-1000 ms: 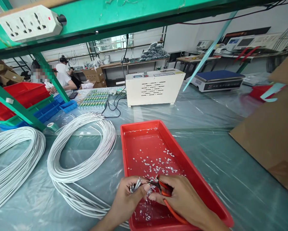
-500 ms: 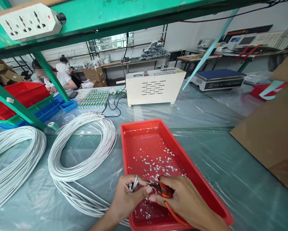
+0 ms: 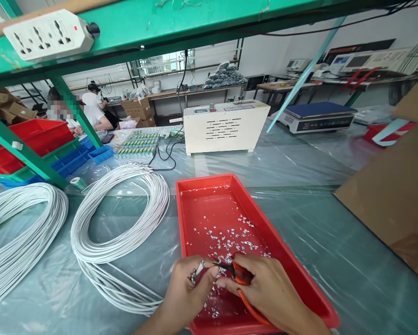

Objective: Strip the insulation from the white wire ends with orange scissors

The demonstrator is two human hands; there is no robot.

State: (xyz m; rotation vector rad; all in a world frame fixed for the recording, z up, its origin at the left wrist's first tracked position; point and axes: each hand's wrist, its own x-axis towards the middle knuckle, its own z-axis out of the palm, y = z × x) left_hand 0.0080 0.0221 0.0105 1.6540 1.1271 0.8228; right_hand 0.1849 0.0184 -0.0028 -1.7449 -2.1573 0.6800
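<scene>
My left hand [image 3: 186, 291] is closed around several white cable ends [image 3: 197, 270], with silvery tips poking up between thumb and fingers. Dark-jawed cutting pliers with orange handles [image 3: 242, 274] are gripped in my right hand [image 3: 271, 286]. Their jaws point left and reach the left fingertips; what lies between them is too small to tell. Both hands are over the near part of a red tray [image 3: 209, 180], where small silvery scraps [image 3: 229, 238] lie scattered. A large coil of white cable [image 3: 85, 228] rests left of the tray, its strands running toward my left forearm.
Another white cable coil [image 3: 57, 209] lies farther left. Behind the tray stands a cream machine [image 3: 226, 128], with a blue-topped scale [image 3: 316, 116] to its right. Cardboard [image 3: 390, 195] borders the right side. A green beam with a power strip [image 3: 48, 37] crosses overhead. Two people sit beyond.
The cable ends in my left hand have tilted slightly to the right. The pliers' jaws have shifted a little, and the rest of the scene has barely moved.
</scene>
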